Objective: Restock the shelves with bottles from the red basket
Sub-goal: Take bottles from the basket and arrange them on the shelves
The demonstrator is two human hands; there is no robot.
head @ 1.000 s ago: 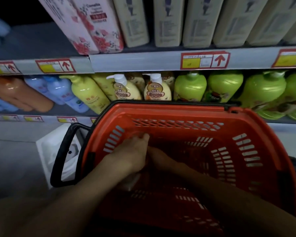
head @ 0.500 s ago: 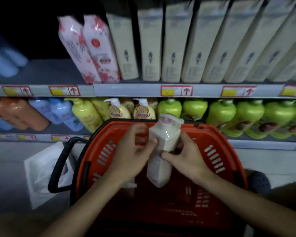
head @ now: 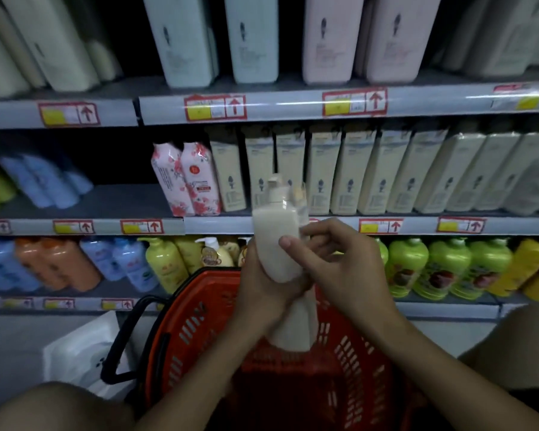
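Shelves (head: 293,104): three stocked tiers across the upper frame, cream cartons on the middle tier, green pump bottles at lower right.
Red basket (head: 181,337): lower centre, black handle at its left.
Cream bottle (head: 276,241): upright at centre frame above the basket, pump top up.
Left hand (head: 259,287): fingers wrapped round the bottle's lower body.
Right hand (head: 339,265): fingers curled round the bottle's right side, thumb pressed on its front.

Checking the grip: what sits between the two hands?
Head view: the cream bottle, held upright between the left hand and right hand.
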